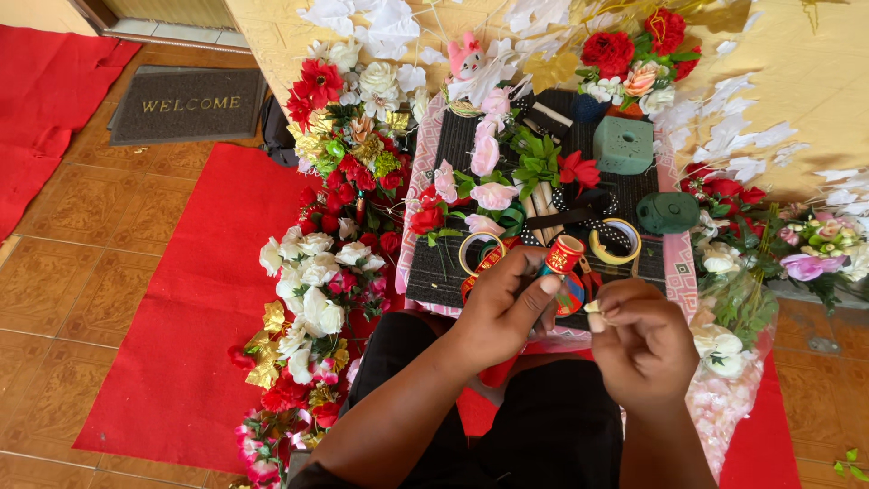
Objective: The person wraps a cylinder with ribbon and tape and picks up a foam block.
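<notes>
Crowding hands point(579, 326): flowers point(317, 272) both sides.

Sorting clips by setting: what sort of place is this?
Probably a home floor used for flower crafts: tiled floor with doormat, artificial flowers, green foam blocks.

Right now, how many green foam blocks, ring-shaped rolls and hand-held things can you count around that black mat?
green foam blocks: 2
ring-shaped rolls: 2
red tube, held in the left hand: 1
small pale piece, pinched in the right hand: 1
Total: 6
</notes>
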